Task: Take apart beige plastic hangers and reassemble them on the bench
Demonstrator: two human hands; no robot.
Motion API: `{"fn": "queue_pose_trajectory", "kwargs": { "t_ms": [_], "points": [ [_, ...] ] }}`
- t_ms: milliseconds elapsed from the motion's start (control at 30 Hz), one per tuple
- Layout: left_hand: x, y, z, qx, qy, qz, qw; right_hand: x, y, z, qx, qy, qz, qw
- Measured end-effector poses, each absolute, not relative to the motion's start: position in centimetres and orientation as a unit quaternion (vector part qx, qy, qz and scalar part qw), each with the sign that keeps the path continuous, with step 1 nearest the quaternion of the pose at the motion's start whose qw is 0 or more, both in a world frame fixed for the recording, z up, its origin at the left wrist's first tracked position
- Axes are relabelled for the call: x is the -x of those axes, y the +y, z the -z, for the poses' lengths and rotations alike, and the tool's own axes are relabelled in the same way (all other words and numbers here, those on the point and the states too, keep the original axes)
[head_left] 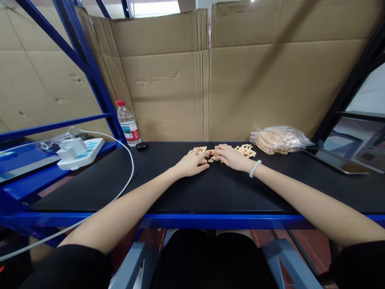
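Indoors, black benchtop point(210, 192), wooden pieces point(246, 150), cardboard backdrop point(168, 80)

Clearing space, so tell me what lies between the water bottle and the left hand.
Head view: a small black object sits by the water bottle; otherwise bare tabletop.

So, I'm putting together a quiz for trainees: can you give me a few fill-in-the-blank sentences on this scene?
1. The left hand and right hand touch wooden pieces on a ____ table.
2. The bottle has a ____ cap.
3. The bracelet is on the ____ wrist.
4. The bag holds more ____.

Missing words: black; red; right; pieces.
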State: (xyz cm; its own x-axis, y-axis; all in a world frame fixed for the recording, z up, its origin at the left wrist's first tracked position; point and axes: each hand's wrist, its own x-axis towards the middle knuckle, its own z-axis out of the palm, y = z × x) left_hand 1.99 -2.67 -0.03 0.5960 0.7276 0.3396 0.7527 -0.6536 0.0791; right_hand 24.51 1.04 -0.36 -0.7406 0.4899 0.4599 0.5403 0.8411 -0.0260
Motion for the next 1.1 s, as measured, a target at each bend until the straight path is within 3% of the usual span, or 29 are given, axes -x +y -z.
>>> {"fn": "queue_pose_trajectory", "kwargs": {
  "t_ms": [300, 633, 933, 1100],
  "points": [
    [-2.0, -0.7, 1.5, 0.896, -0.371, 0.245, 0.017, -25.4, 0.0, -1.1, 0.313, -0.903, 0.08, 0.282],
    [-1.7, -0.3, 1.3, 0.893, -0.372, 0.251, 0.018, -27.8, -0.2, -3.2, 0.344, -0.893, 0.06, 0.285],
    [-1.7, 0.0, 1.5, 0.879, -0.405, 0.251, 0.028, -29.6, 0.4, -3.8, 0.422, -0.885, 0.0, 0.195],
    [-1.6, -0.1, 1.5, 0.88, -0.401, 0.254, 0.026, -28.6, -0.1, -2.5, 0.388, -0.905, 0.043, 0.17]
  ]
}}
